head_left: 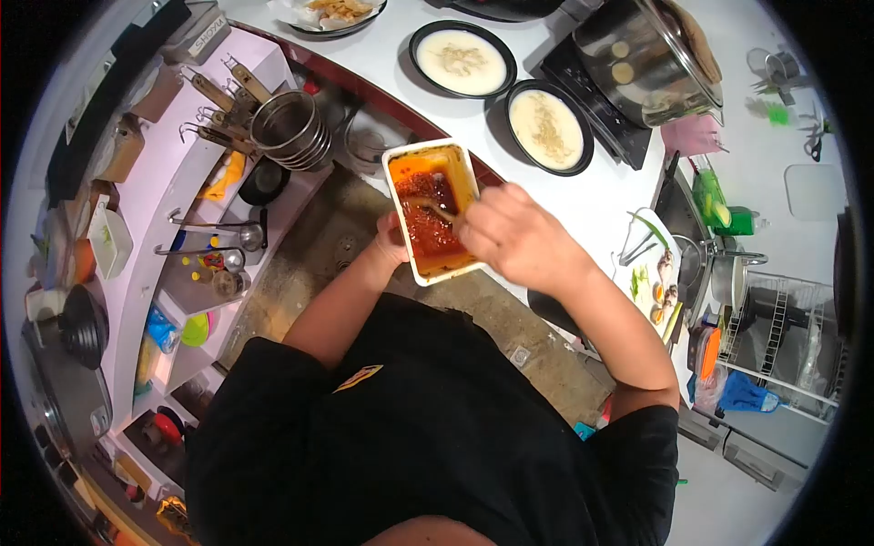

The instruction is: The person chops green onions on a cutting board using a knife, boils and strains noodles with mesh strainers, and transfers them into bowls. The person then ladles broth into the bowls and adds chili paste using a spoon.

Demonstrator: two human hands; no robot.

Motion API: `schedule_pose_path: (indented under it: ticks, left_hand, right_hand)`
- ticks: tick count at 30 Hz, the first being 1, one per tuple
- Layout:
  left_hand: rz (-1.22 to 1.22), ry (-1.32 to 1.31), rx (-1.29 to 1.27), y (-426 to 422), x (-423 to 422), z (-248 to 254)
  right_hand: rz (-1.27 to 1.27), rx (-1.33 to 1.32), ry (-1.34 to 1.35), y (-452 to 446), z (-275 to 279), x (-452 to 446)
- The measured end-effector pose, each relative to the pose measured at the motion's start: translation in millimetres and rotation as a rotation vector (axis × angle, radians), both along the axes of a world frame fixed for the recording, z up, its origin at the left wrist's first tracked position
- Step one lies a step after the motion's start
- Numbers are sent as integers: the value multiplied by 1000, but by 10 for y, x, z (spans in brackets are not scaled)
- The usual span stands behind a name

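Note:
A white rectangular container [393, 214] of red-orange oily sauce is held up in front of my body, near the counter's edge. My left hand [393, 240] grips its left side, with the fingers partly hidden beneath it. Above its right rim, my right hand [501, 235] is closed around a spoon [426, 206], whose end dips into the sauce. Two black bowls with creamy white soup and pale strands stand beyond on the white counter: one bowl [462, 59] farther back, the other [546, 127] nearer my right hand.
A large steel pot [637, 59] stands on a black stove [614, 114] at the back right. A plate [645, 273] with halved eggs and greens lies right. Noodle strainers [291, 132] and ladles [238, 237] are on the left shelf. A sink [696, 259] is far right.

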State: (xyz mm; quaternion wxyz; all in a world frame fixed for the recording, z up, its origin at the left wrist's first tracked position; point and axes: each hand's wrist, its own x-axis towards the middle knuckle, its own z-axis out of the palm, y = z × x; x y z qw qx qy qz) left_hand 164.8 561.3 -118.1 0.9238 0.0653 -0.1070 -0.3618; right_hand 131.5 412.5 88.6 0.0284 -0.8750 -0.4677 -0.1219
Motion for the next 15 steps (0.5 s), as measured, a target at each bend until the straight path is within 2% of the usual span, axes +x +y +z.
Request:
schedule_pose_path:
  ticks: [6, 10, 12, 15]
  left_hand:
    - [-37, -94, -149, 107, 111, -120]
    - [-25, -124, -40, 99, 74, 173]
    - [28, -106, 56, 114, -24, 323]
    - [40, -162, 20, 97, -30, 307]
  right_hand:
    - [22, 77, 95, -3, 136, -274]
    - [27, 44, 2, 74, -1, -92]
    - [61, 107, -76, 84, 39, 41]
    - [33, 20, -89, 96, 85, 92]
